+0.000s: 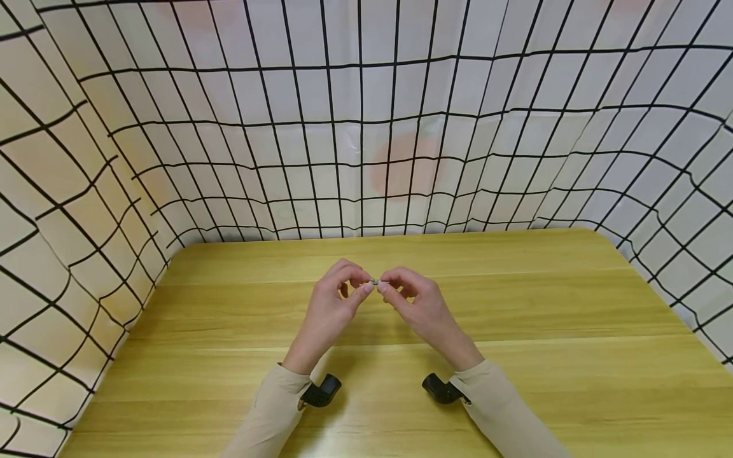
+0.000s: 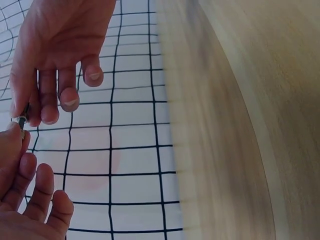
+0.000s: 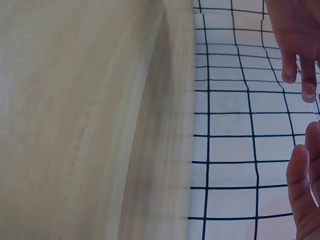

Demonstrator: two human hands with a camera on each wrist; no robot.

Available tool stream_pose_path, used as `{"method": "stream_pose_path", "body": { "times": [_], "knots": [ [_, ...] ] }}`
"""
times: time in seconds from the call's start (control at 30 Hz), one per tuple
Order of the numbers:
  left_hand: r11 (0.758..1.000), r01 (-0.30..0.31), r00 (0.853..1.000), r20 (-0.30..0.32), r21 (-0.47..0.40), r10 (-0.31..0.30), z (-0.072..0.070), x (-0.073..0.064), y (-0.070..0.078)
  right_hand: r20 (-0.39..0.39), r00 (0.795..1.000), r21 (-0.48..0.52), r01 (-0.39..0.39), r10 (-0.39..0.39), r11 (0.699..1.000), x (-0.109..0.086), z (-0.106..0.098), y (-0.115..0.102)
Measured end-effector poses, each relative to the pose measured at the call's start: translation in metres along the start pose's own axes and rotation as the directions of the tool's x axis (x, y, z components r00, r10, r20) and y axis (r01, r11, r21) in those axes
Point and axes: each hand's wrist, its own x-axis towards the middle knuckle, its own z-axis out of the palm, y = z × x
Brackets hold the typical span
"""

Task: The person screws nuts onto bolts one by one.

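Note:
Over the far middle of the table, my two hands meet fingertip to fingertip at a small, thin metallic piece [image 1: 375,282]. My left hand [image 1: 336,299] pinches its left end between thumb and forefinger. The right end is pinched the same way by my right hand [image 1: 420,305]. In the left wrist view, the small piece [image 2: 22,122] looks dark with a silvery band and a yellowish tip; most of it is hidden by fingertips, and I cannot tell its kind. The right wrist view shows the spread lower fingers of both hands, with the pinch out of frame.
A wood-grain table [image 1: 229,318] spreads beneath the hands. White sheeting with a black wire grid [image 1: 361,121] stands along its back and both sides. A black wrist device [image 1: 322,390] sits at the left sleeve, another black device [image 1: 441,388] at the right.

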Motion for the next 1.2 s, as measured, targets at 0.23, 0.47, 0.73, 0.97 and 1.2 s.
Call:
{"method": "stream_pose_path", "body": {
  "times": [0.23, 0.47, 0.73, 0.97, 1.2],
  "knots": [
    [0.999, -0.035, 0.999, 0.004, -0.004, 0.035, -0.001, 0.000, -0.006, 0.020, 0.999, 0.057, -0.048, 0.047, 0.997, -0.001, -0.001, 0.000],
    [0.999, -0.041, 0.999, 0.008, 0.030, 0.041, -0.002, 0.000, -0.006, 0.026, 0.999, 0.024, -0.020, 0.019, 1.000, 0.000, -0.003, -0.001],
    [0.998, -0.039, 0.999, 0.009, 0.041, 0.039, -0.003, 0.001, -0.008, 0.030, 0.999, -0.025, 0.045, -0.044, 0.999, 0.001, -0.005, -0.025],
    [0.999, -0.033, 0.999, 0.009, 0.041, 0.033, -0.002, 0.001, -0.008, 0.001, 0.997, -0.019, 0.081, -0.081, 0.997, 0.002, -0.005, -0.026],
    [0.999, -0.033, 0.999, -0.004, 0.025, 0.033, -0.001, 0.000, -0.009, 0.013, 1.000, 0.006, 0.013, -0.013, 1.000, 0.000, 0.000, 0.000]
  ]
}}
